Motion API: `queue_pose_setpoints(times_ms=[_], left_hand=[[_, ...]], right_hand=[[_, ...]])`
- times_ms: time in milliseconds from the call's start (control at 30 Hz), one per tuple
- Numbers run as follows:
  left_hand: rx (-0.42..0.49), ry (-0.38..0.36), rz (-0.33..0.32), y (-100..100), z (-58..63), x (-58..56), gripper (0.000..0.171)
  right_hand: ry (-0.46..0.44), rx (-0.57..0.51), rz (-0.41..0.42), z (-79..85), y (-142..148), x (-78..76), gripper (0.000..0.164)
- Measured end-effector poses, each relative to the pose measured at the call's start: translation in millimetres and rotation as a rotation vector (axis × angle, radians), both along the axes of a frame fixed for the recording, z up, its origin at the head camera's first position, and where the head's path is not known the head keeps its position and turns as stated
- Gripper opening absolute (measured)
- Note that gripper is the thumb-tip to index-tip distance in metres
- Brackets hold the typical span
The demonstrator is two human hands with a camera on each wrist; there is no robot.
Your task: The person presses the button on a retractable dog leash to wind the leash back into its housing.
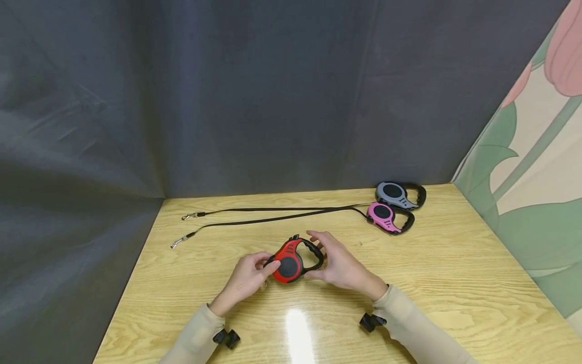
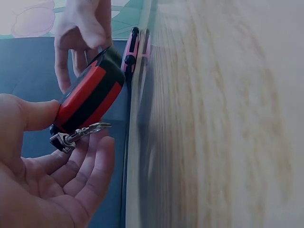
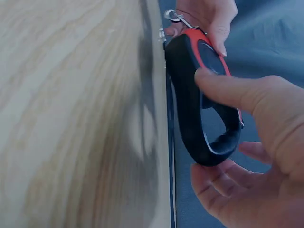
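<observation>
A red retractable dog leash (image 1: 282,275) with a black loop handle is held over the table by my left hand (image 1: 247,277). The left thumb lies on the red casing, with fingers beneath, pinching the end opposite the handle. Its metal snap clip (image 2: 85,133) sticks out at that end, above the left fingers. Around the black handle (image 3: 183,95) my right hand (image 1: 341,264) is spread, loosely bent. In the right wrist view the right thumb (image 3: 232,90) overlaps the leash near the casing, and the fingertips are right at the handle's outer curve.
Behind the hands lie a pink retractable leash (image 1: 391,225) and a grey one (image 1: 386,189) on the wooden table (image 1: 432,303). Their black cords (image 1: 273,218) stretch left, crossing, to two metal clips. A dark curtain (image 1: 273,101) hangs behind; a floral panel (image 1: 536,202) stands at right.
</observation>
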State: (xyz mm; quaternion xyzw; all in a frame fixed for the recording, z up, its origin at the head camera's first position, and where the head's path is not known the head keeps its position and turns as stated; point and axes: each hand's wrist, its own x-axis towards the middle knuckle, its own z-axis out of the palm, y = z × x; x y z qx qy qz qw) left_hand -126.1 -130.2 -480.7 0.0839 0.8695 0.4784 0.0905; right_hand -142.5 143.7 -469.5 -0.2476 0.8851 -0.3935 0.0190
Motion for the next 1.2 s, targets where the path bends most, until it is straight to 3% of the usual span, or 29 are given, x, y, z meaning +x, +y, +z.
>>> queue_pose_setpoints(times_ms=[167,333,500,633,900,1200], left_hand=[[0.030,-0.023,0.007,-0.1,-0.4,0.5,0.035],[0.028,-0.007,-0.025,-0.3,-2.9,0.4,0.048],[-0.048,0.056,-0.113,-1.4,-8.4,-0.6,0.072],[-0.134,0.106,-0.146,-2.4,-8.9,-1.5,0.077],[-0.285,0.183,-0.150,-0.8,-5.4,-5.6,0.076],[-0.359,0.188,-0.216,-2.8,-6.3,-8.3,0.066]], right_hand=[[0.089,0.059,0.006,-5.4,-2.5,-2.0,0.086],[0.066,0.080,0.021,-12.7,-1.6,-5.0,0.083],[0.033,0.095,0.036,-21.7,0.2,-8.1,0.083],[0.029,0.109,0.038,-24.2,0.6,-9.4,0.084],[-0.009,0.135,0.046,-22.9,1.9,-12.6,0.084],[-0.116,0.186,0.044,-20.1,3.0,-15.2,0.085]])
